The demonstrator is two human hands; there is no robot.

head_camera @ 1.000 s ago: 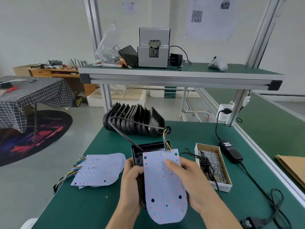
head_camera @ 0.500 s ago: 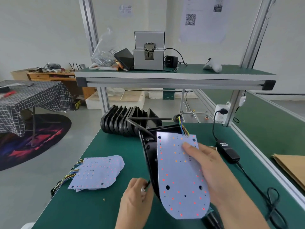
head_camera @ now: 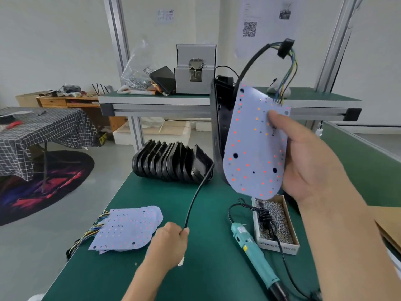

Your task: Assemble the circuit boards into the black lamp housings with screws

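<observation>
My right hand (head_camera: pixel 312 161) holds a white circuit board (head_camera: pixel 253 146) dotted with red and orange LEDs, together with a black lamp housing (head_camera: pixel 220 127) behind it, both raised upright above the bench. Coloured wires (head_camera: pixel 289 77) arc from the board's top to a black cable (head_camera: pixel 201 187) that runs down through the housing. My left hand (head_camera: pixel 171 242) pinches that cable low over the green mat. A stack of spare circuit boards (head_camera: pixel 128 227) lies at the left. More black housings (head_camera: pixel 171 164) stand in a row at the back.
A teal electric screwdriver (head_camera: pixel 253 250) lies on the green bench (head_camera: pixel 208 268) beside a cardboard box of screws (head_camera: pixel 275 224). A grey screw feeder (head_camera: pixel 195 70) and a bag of screws (head_camera: pixel 136 68) sit on the upper shelf. Brown cardboard (head_camera: pixel 388 224) lies at the right edge.
My right hand lifted the board and housing from the bench up to an upright position. My left hand let go of the housing and took hold of the cable, drawing it downward.
</observation>
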